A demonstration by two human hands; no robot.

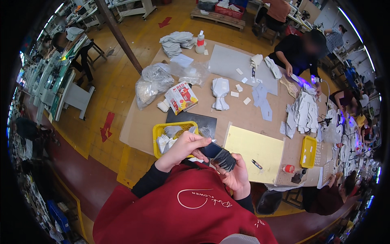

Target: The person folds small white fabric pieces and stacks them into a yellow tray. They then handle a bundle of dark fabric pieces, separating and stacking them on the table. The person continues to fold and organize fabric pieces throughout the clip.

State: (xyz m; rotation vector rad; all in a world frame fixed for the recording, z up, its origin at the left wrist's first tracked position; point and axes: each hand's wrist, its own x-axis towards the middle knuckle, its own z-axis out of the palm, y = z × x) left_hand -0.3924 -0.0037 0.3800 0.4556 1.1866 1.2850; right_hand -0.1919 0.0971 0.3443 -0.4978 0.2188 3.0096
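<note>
Stack of dark pieces held between two hands, lower middle of the frame

Left hand: comes in from the left of the stack. Thumb lies on top of its upper-left end, fingers curled beneath; that end is pinched between them. Exact fingertip contact underneath hidden.

Right hand: at the stack's lower-right end, thumb along the right side, other fingers partly out of sight below. Grip closed around that end. Pieces there fan out in thin layers; the upper-left end looks flat and smooth.

Stack is held up in front of a red garment, near the close edge of a brown-covered table.

Just beside the left hand: yellow basket with white and grey bundles inside. Behind it, a dark flat board. Right of the hands: yellow sheet, small snips lying on it.

Farther up, left of centre: red-and-white box, clear plastic bag with pale contents, bottle with red band. Centre: pile of white shaped pieces. Right of centre: larger heap of pale pieces; below it, yellow tray.

Upper right: co-worker in black, arm reaching over the table.
</note>
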